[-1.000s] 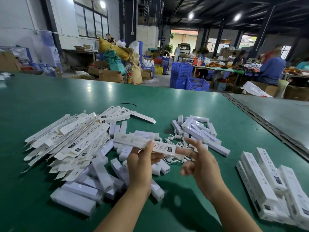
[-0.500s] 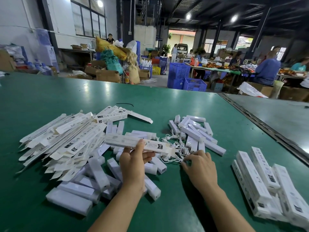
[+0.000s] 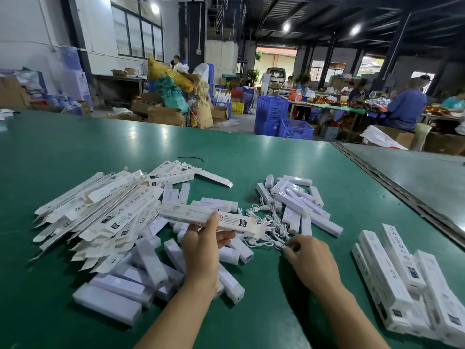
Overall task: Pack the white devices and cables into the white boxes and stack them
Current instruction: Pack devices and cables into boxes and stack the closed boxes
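My left hand (image 3: 201, 245) grips a long white box (image 3: 191, 214), held level above the table with its open flap end pointing right. My right hand (image 3: 310, 256) is down on the table, and its fingertips pinch a white cable from the tangle of cables (image 3: 266, 222). White bar-shaped devices lie in two heaps: one under my left hand (image 3: 148, 268), one further back on the right (image 3: 294, 200). A pile of flat unfolded white boxes (image 3: 100, 212) lies to the left. Packed white boxes (image 3: 402, 280) are stacked at the right.
The work surface is a green table (image 3: 251, 152). A metal seam (image 3: 392, 187) runs diagonally on its right, with a second table surface beyond. A thin black tie (image 3: 191, 158) lies further back. Crates, cartons and seated people fill the hall behind.
My right hand has dropped from the box's right end down to the cable tangle and now pinches a cable. My left hand still holds the box.
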A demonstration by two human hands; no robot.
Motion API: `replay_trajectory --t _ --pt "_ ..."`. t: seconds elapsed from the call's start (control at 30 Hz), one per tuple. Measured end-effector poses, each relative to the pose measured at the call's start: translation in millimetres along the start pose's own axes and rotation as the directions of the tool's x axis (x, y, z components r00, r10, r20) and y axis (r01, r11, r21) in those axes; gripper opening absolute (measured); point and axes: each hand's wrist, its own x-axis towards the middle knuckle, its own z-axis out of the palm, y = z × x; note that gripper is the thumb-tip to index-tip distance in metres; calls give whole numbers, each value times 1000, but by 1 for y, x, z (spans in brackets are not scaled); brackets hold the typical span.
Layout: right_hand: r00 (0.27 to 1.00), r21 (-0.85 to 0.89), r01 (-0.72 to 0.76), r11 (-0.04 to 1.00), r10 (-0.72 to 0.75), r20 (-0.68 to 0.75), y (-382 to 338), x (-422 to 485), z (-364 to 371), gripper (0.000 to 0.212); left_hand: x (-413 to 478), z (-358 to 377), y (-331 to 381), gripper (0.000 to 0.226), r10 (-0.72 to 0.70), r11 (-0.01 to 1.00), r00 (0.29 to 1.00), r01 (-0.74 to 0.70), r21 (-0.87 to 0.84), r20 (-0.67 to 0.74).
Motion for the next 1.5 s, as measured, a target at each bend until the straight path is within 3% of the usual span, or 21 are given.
replay_trajectory --t 0.1,0.23,0.37,0.43,0.5,0.6,0.63,0.73,0.83,0.9,0.97,1.17,1.5 --pt "999 -30 -22 999 23 38 -3 0 4 30 0 0 -1 5 -6 1000 1000 6 0 7" --pt "997 -40 -71 997 72 33 -6 1 3 24 0 0 0 4 -1 1000 1000 1 5 3" --pt "995 215 -61 975 75 -61 -3 1 -8 10 0 -1 1 5 -6 1000 1000 6 -4 -7" --pt "996 336 -28 941 57 -75 -5 1 -16 16 0 -1 2 5 -6 1000 1000 6 -2 -4" --pt "999 489 -46 871 50 6 -7 -1 -22 14 -1 -1 2 5 -7 1000 1000 7 2 -6" --pt "962 685 -160 710 -44 270 -9 -5 -25 10 0 -2 3 7 -12 1000 1000 12 -6 -10" --pt "935 674 -184 716 -84 344 -9 -6 -24 10 0 -2 3 7 -16 1000 1000 16 -9 -9" --pt "898 483 -119 867 -114 425 -10 -9 -20 10 0 -2 4 8 -30 999 1000 30 -14 6" --pt "927 251 49 967 -137 350 -12 -8 -15 4 0 -2 4 8 -34 999 999 34 -25 6" --pt "938 164 147 976 -190 291 -12 -8 -14 10 0 -2 4 7 -33 999 999 33 -24 3" --pt "922 171 223 960 -265 283 -11 -9 -17 20 0 -2 4 7 -33 999 999 33 -23 4" --pt "751 220 343 913 -407 519 -7 -14 -23 71 -1 -2 5 7 -39 999 999 39 -21 3" --pt "813 156 368 916 -399 423 -7 -14 -23 66 -1 -2 5 10 -41 999 999 41 -6 3"
